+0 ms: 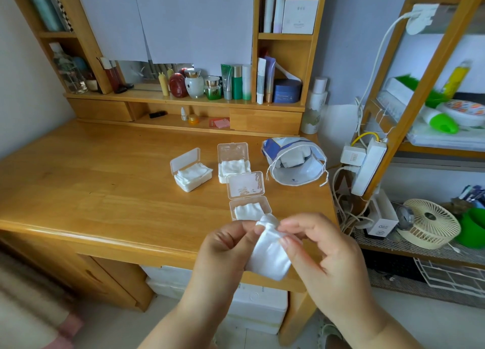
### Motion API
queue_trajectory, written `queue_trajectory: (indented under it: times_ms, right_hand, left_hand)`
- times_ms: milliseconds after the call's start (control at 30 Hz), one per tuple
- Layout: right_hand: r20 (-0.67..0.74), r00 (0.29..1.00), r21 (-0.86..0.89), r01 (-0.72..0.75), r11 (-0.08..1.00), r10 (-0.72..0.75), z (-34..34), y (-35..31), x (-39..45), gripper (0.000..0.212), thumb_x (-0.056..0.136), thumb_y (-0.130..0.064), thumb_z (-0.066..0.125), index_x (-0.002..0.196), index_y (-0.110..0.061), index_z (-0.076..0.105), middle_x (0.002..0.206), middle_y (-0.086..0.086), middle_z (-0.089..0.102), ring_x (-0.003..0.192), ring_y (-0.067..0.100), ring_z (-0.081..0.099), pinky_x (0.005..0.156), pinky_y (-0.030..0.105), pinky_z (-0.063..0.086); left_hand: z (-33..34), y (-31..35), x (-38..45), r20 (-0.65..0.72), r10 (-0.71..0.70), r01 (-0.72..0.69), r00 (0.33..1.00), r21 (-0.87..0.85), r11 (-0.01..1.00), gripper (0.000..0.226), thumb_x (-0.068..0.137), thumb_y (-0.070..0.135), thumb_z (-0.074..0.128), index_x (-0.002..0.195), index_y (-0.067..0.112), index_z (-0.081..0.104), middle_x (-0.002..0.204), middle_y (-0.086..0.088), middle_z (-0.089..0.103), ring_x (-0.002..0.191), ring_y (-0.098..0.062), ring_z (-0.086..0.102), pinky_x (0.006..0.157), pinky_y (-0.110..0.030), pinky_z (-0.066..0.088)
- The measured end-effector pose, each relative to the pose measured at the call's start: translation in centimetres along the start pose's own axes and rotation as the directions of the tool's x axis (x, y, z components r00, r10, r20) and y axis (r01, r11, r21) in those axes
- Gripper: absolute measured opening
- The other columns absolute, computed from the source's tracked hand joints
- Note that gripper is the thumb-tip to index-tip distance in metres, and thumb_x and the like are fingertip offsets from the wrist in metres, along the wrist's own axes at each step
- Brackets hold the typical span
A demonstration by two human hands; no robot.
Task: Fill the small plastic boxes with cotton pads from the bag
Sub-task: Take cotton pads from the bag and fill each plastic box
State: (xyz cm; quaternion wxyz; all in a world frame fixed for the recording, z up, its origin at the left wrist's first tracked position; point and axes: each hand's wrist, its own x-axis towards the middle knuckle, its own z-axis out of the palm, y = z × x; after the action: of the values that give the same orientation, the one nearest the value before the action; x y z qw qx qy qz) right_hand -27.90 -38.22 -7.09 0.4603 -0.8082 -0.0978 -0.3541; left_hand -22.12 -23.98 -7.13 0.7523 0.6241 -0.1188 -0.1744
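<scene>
Both hands were raised together over the front edge of the wooden desk [110, 191], pinching one white, soft square cotton pad [270, 254] between them. The left hand [223, 249] gripped its left side; the fingertips [286, 241] of the right hand [325, 257] pinched its upper right corner. The pad hung slightly crumpled at the top, overlapping the desk's front lip.

Just beyond the pad stood a small clear plastic box, nearest of three [250, 208], lid hinged up and back, with a low layer of white pads inside. It sat close to the desk's front right edge.

Behind that nearest box, and touching or nearly touching its raised lid, was a second open box [232, 166], filled with pads. To the left of the second box, a little apart, a third open box [191, 174] sat at an angle, pads rising to its rim.

Right of the second box lay the blue-and-white drawstring bag [296, 162], mouth open toward the camera, a stack of pads visible inside, strings trailing near the desk's right edge.

Left of the boxes the desktop was bare wood out to the wall. At the back, a wooden shelf unit [183, 107] held cosmetic bottles and jars.
</scene>
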Motion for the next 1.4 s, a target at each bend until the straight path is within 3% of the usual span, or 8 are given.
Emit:
queue_trajectory:
  times_ms: [633,800,867,967,1033,1133,1267,1400]
  right_hand:
    - [0.13,0.989,0.006,-0.068,0.998,0.066,0.0,0.2,1.4,0.038,0.079,-0.009,0.065,0.105,-0.035,0.057,0.091,-0.016,0.066,0.078,0.007,0.065,0.072,0.015,0.05]
    - [0.094,0.943,0.045,-0.325,0.945,0.32,0.1,0.9,1.4,0.036,0.084,-0.006,0.064,0.103,-0.035,0.058,0.093,-0.015,0.063,0.078,0.01,0.062,0.071,0.017,0.048]
    - [0.119,0.879,0.136,-0.475,0.869,0.462,-0.3,1.1,1.7,0.023,0.087,-0.021,0.06,0.106,-0.033,0.06,0.097,-0.018,0.066,0.085,0.005,0.063,0.077,0.017,0.045]
    - [0.4,0.765,0.074,-0.576,0.814,0.505,-0.7,1.2,2.1,0.058,0.064,-0.074,0.056,0.11,-0.04,0.059,0.098,-0.023,0.065,0.093,-0.004,0.061,0.081,0.016,0.047]
    - [0.468,0.748,-0.035,-0.516,0.856,0.47,0.1,1.1,2.0,0.056,0.058,-0.072,0.062,0.095,-0.03,0.064,0.081,-0.017,0.065,0.077,-0.002,0.061,0.067,0.017,0.046]
    - [0.37,0.807,0.014,-0.5,0.866,0.46,1.1,1.3,1.8,0.058,0.066,-0.06,0.066,0.078,-0.004,0.059,0.06,-0.003,0.048,0.056,0.007,0.045,0.053,0.024,0.033]
    - [0.146,0.908,-0.016,-0.395,0.918,0.393,1.4,1.5,1.5,0.047,0.079,-0.053,0.062,0.052,-0.017,0.045,0.046,-0.002,0.043,0.045,0.002,0.036,0.044,0.015,0.028]
    - [-0.084,0.909,-0.011,-0.41,0.912,0.408,2.3,1.9,1.1,0.045,0.088,-0.032,0.061,0.05,-0.02,0.038,0.042,-0.01,0.038,0.042,0.004,0.034,0.04,0.011,0.024]
  left_hand:
    - [0.1,0.1,-0.7,0.111,0.1,-0.104,0.989,0.031,0.994,0.03,0.081,0.035,0.068,0.091,0.007,0.074,0.083,-0.007,0.073,0.075,-0.018,0.067,0.066,-0.024,0.05]
    - [0.3,-0.2,-0.9,0.029,0.168,-0.17,0.985,0.089,0.981,0.015,0.079,0.027,0.07,0.09,0.019,0.076,0.083,-0.007,0.075,0.075,-0.013,0.068,0.065,-0.022,0.053]
    - [0.1,-0.3,-0.8,-0.006,0.191,-0.187,0.982,0.173,0.967,0.01,0.08,0.029,0.073,0.089,0.024,0.075,0.079,-0.005,0.075,0.071,-0.013,0.065,0.064,-0.026,0.052]
    - [0.0,-0.6,-0.5,0.023,0.227,-0.221,0.974,0.334,0.916,0.014,0.074,0.034,0.067,0.088,0.033,0.07,0.075,0.0,0.073,0.067,-0.017,0.065,0.063,-0.037,0.053]
    - [0.0,-0.8,-0.4,0.054,0.244,-0.245,0.968,0.398,0.884,0.014,0.072,0.032,0.066,0.085,0.037,0.066,0.068,0.007,0.071,0.06,-0.006,0.061,0.054,-0.026,0.048]
    - [0.3,-0.8,-0.4,0.076,0.249,-0.259,0.965,0.39,0.884,0.019,0.075,0.026,0.066,0.087,0.039,0.061,0.066,0.011,0.07,0.057,0.001,0.06,0.053,-0.015,0.044]
    - [0.3,-1.6,-0.5,-0.009,0.248,-0.227,0.969,0.367,0.902,0.036,0.069,0.035,0.074,0.099,0.042,0.054,0.06,-0.004,0.065,0.049,-0.006,0.051,0.049,-0.019,0.039]
    - [0.8,-2.4,-0.6,-0.103,-0.006,0.008,0.995,0.02,1.0,0.056,0.052,0.042,0.081,0.101,0.02,0.066,0.077,-0.011,0.07,0.067,-0.019,0.063,0.062,-0.029,0.052]
